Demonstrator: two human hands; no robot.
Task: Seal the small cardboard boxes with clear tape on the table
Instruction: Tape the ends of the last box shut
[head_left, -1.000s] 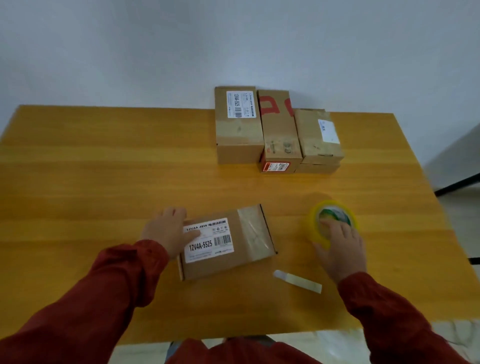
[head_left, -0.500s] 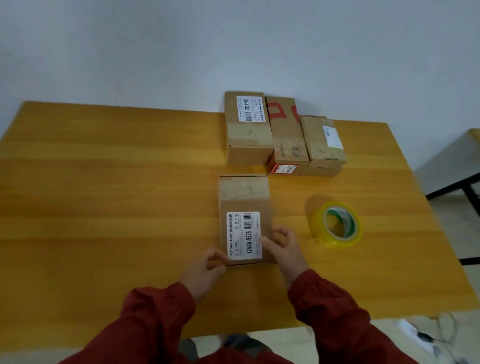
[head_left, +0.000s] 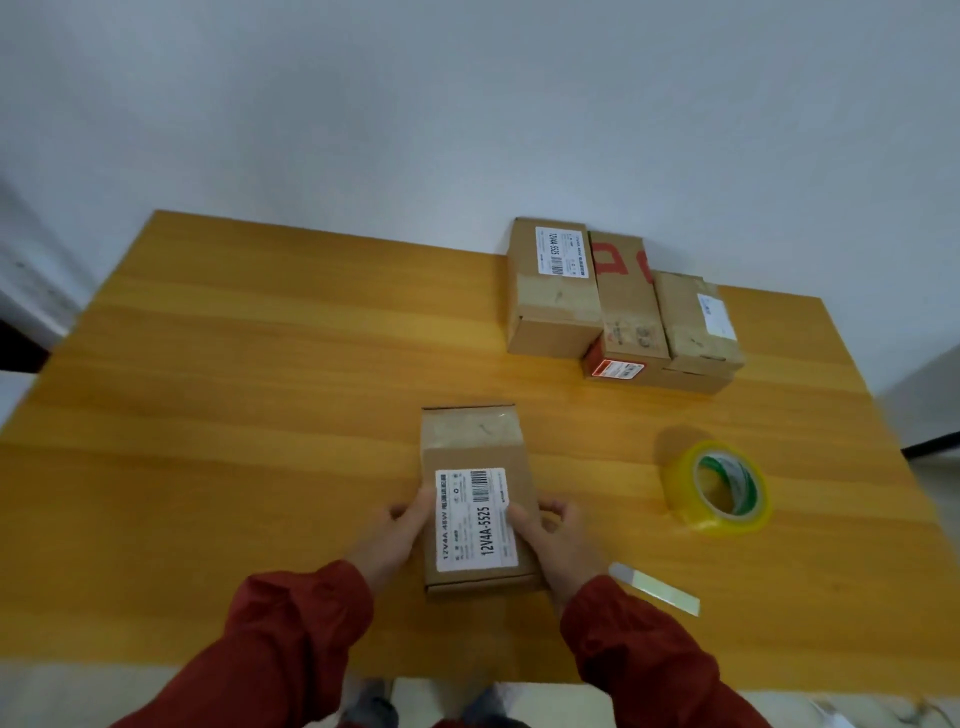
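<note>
box (head_left: 478, 499) between both hands

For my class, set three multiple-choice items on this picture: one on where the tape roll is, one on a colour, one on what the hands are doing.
1. Where is the tape roll relative to the near box? A on top of it; B to its right; C to its left.
2. What colour is the roll's tape? A blue; B black; C yellow.
3. What are the left hand and right hand doing? A both grip the near box; B both hang idle; C one lifts the roll.

Key: 1 B, the roll stands apart on the table, right of the box. 2 C, its outer band is yellow. 3 A, one hand clasps each side of the box.
</note>
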